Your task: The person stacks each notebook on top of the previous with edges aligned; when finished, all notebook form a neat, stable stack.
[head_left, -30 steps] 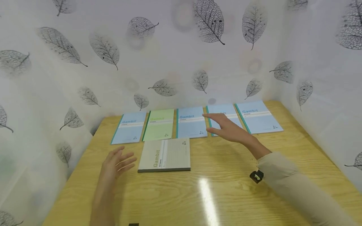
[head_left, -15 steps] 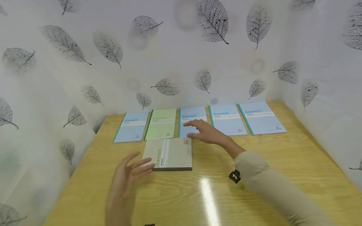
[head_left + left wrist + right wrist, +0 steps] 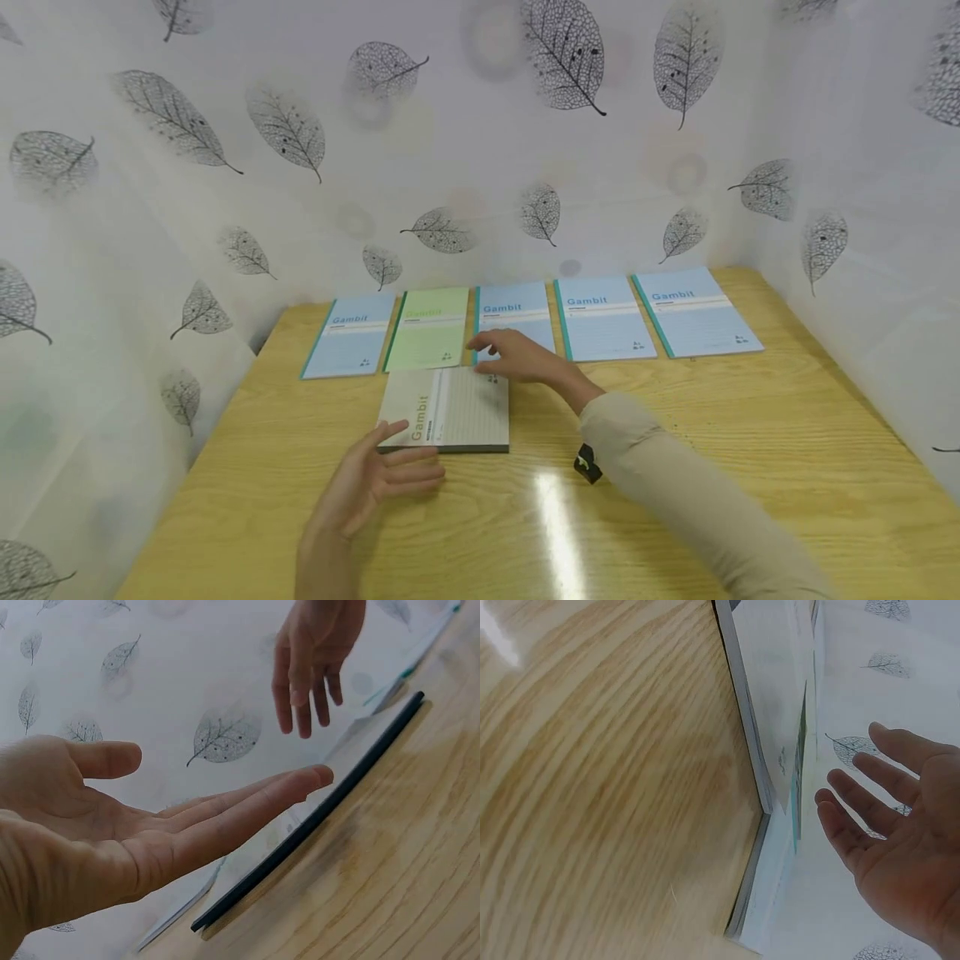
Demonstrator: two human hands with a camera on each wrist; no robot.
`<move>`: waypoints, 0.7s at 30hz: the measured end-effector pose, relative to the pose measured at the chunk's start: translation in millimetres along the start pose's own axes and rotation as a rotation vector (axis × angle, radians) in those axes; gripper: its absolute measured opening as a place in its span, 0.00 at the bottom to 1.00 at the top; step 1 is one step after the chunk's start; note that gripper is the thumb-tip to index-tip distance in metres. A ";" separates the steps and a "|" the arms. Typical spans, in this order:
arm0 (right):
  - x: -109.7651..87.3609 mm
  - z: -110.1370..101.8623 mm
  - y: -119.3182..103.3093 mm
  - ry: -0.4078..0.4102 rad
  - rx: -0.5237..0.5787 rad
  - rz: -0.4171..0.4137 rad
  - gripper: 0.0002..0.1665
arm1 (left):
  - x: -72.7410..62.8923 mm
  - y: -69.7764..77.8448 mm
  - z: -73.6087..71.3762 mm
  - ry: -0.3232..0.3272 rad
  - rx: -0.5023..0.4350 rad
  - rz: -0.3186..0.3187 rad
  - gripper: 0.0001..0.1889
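A grey Gambit notebook [image 3: 472, 408] lies on the wooden table, its dark spine facing the person. My left hand [image 3: 375, 479] is close to its near left corner, fingers extended and parted from the thumb. In the left wrist view this hand [image 3: 150, 832] holds nothing, and the notebook's dark spine [image 3: 315, 810] runs just beyond the fingertips. Over the far right corner hovers my right hand [image 3: 517, 357], fingers loosely bent, overlapping the middle blue notebook [image 3: 517, 304]. The right wrist view shows the right hand [image 3: 907, 825] with spread fingers and nothing in them.
Along the back of the table stretches a row: a blue notebook [image 3: 347, 342], a green notebook [image 3: 427, 333], the middle blue one, then two more blue notebooks [image 3: 603, 321] to the right. A leaf-patterned curtain [image 3: 450, 142] closes off the back and sides.
My right hand has moved left, from over the blue notebooks to the grey notebook's far corner. My left hand has moved right to its near left corner. The notebooks lie as before.
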State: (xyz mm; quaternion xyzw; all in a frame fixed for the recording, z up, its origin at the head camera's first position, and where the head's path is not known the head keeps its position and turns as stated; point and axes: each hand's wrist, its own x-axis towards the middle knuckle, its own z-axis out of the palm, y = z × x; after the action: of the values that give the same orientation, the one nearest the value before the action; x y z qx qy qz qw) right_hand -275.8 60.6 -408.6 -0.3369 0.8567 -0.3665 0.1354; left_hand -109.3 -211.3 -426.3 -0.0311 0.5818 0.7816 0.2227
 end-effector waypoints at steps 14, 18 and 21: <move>21.5 23.0 5.5 -0.044 -0.033 0.063 0.25 | 1.4 -6.6 6.9 -0.115 0.000 -0.030 0.39; 22.8 26.1 4.6 -0.044 -0.064 0.078 0.22 | 0.2 -6.1 9.6 -0.147 -0.033 -0.022 0.38; 24.9 27.0 3.5 -0.043 -0.080 0.067 0.20 | -1.9 -6.1 10.6 -0.154 -0.063 -0.021 0.37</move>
State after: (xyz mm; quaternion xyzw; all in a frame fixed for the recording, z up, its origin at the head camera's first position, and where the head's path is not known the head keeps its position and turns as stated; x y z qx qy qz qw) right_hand -282.8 31.1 -429.4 -0.3210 0.8782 -0.3200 0.1526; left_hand -103.0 -200.7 -427.7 0.0160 0.5379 0.7971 0.2739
